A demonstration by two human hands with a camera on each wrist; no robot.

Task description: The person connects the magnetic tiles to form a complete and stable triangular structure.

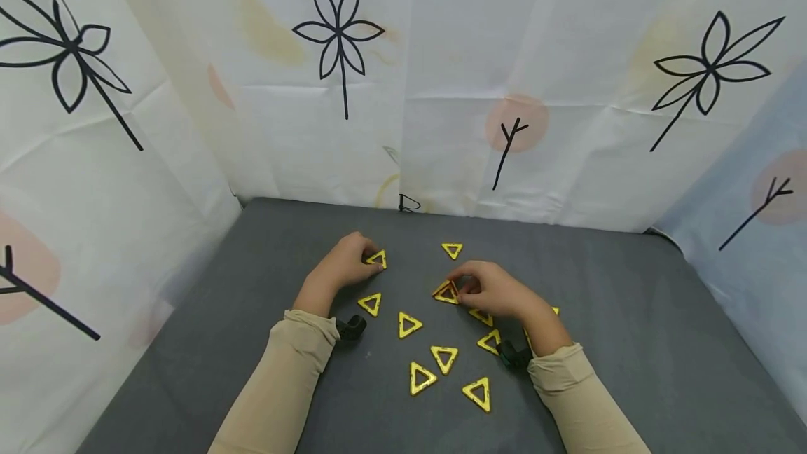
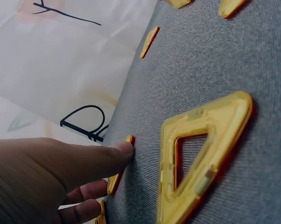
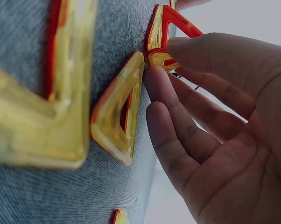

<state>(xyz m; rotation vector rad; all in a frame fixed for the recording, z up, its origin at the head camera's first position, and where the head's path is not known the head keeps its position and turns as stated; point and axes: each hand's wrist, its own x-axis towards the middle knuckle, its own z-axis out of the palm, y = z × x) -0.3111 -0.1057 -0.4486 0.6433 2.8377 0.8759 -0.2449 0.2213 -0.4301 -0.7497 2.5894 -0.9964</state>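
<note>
My left hand [image 1: 345, 258] pinches a yellow triangular magnetic tile [image 1: 378, 258] between thumb and fingers at the far left of the group. In the left wrist view the thumb overlaps the upper end of that tile [image 2: 115, 181]. Farther right, my right hand [image 1: 498, 289] holds another triangular magnetic tile by its edge, tilted up so its red side [image 3: 182, 19] shows in the right wrist view. A flat yellow tile [image 3: 155, 32] lies against it. From the head view these two overlap as one yellow triangle [image 1: 446, 293], and I cannot tell whether they are joined.
Several loose yellow triangular tiles lie on the grey table [image 1: 252, 370], among them one at the back [image 1: 452, 250], one beside the left wrist [image 1: 370, 304] and one near the front [image 1: 478, 394]. Others sit partly under the right forearm. A printed white curtain [image 1: 441, 54] stands behind.
</note>
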